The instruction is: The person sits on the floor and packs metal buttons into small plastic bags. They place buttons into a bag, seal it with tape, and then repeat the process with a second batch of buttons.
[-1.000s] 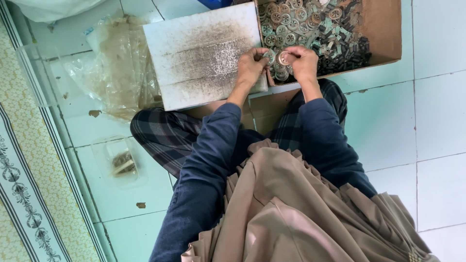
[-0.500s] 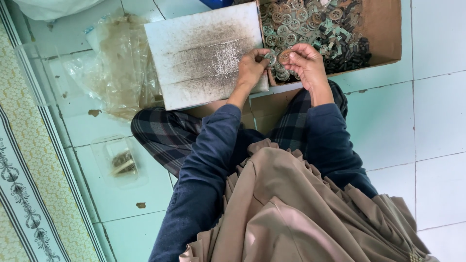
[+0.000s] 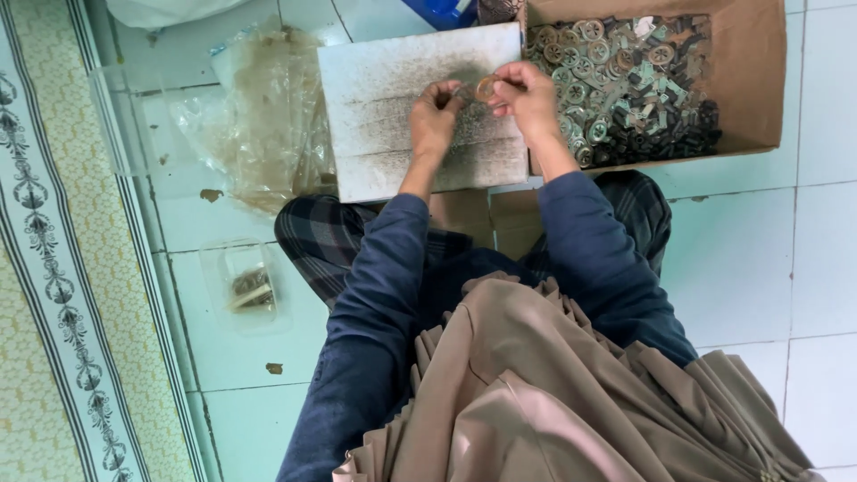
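My left hand (image 3: 435, 120) and my right hand (image 3: 528, 96) meet above a white foam board (image 3: 384, 152) smeared with grey dust. My right hand pinches a small round metal disc (image 3: 486, 87) by its edge. My left hand's fingertips hold a small dark part (image 3: 462, 93) right against that disc. Both arms wear dark blue sleeves. A cardboard box (image 3: 759, 80) just right of the hands is filled with several round metal discs and dark small parts (image 3: 625, 85).
Crumpled clear plastic bags (image 3: 268, 125) lie left of the board. A small clear tub (image 3: 245, 286) with a few parts sits on the pale tiled floor. A patterned mat (image 3: 54, 295) runs along the left edge. My plaid-trousered legs and a tan pleated cloth (image 3: 553, 393) fill the foreground.
Both hands have moved left from the box's edge to above the foam board, and the round disc is now held up between them.
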